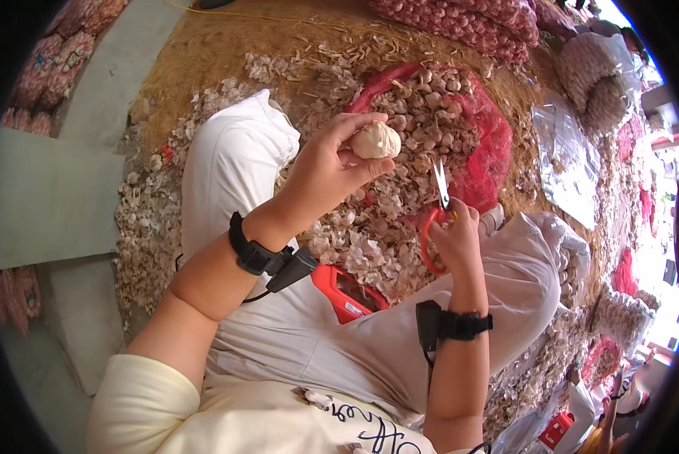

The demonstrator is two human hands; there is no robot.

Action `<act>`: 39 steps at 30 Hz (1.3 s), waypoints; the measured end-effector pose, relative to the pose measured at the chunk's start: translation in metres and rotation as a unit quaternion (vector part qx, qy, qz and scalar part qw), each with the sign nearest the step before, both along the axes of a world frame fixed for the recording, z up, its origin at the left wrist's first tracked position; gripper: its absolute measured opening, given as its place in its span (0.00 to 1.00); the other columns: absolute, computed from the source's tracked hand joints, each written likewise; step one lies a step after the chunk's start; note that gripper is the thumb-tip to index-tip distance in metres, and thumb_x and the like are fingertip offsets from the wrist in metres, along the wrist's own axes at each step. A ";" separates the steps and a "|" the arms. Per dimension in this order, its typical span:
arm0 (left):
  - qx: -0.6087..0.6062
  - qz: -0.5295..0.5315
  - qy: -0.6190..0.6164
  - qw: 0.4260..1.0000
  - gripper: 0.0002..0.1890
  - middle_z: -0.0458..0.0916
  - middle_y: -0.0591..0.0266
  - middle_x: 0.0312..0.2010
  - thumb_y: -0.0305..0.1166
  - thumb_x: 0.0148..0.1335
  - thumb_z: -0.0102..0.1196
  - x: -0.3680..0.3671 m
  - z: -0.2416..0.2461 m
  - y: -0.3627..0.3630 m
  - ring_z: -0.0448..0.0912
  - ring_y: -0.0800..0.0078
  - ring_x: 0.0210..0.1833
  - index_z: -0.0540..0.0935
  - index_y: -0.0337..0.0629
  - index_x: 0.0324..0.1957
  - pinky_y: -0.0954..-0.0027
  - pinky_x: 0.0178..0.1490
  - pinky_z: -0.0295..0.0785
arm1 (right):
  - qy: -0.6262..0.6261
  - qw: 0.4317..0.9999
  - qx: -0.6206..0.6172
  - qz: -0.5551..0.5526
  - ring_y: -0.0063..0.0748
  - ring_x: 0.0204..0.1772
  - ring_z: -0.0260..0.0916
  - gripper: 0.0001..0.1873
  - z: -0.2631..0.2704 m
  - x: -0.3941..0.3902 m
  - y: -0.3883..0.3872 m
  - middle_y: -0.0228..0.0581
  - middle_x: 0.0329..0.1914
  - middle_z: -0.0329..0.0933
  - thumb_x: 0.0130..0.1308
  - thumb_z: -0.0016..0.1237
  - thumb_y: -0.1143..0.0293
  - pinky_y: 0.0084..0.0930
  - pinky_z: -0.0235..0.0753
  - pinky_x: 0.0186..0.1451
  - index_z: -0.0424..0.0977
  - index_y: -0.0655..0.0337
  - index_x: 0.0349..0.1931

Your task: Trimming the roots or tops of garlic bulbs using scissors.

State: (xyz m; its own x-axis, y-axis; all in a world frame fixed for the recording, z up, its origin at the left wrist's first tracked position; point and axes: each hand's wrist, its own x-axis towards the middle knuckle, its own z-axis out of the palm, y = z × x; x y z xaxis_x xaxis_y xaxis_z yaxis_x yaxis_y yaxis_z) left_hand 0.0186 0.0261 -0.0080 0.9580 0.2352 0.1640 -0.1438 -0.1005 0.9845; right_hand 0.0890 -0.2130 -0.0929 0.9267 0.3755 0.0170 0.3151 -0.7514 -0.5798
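Observation:
Between the thumb and fingers of my left hand (339, 153) is a pale garlic bulb (377, 140). My right hand (458, 232) grips red-handled scissors (441, 190), their blades slightly apart and pointing away from me, to the right of the bulb and not touching it. Beyond both hands, a red mesh sack (490, 164) lies opened around a heap of garlic bulbs (430, 102). Loose papery garlic skins (368, 244) are piled beneath my hands and between my legs.
A red plastic object (339, 295) sits between my thighs. Full mesh sacks of garlic (458, 25) stand at the far side. Clear plastic sheeting (566, 164) lies to the right. Other people's arms show at the lower right, near a red container (556, 429).

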 end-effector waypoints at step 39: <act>0.188 -0.120 0.018 0.975 0.32 0.74 0.61 0.48 0.47 0.61 0.59 -0.010 0.002 -0.036 0.73 0.72 0.45 0.70 0.44 0.64 0.73 0.47 0.71 | 0.236 0.887 0.398 0.005 0.13 0.28 0.67 0.15 0.079 -0.035 0.042 0.29 0.33 0.74 0.76 0.37 0.64 0.12 0.69 0.30 0.70 0.66 0.52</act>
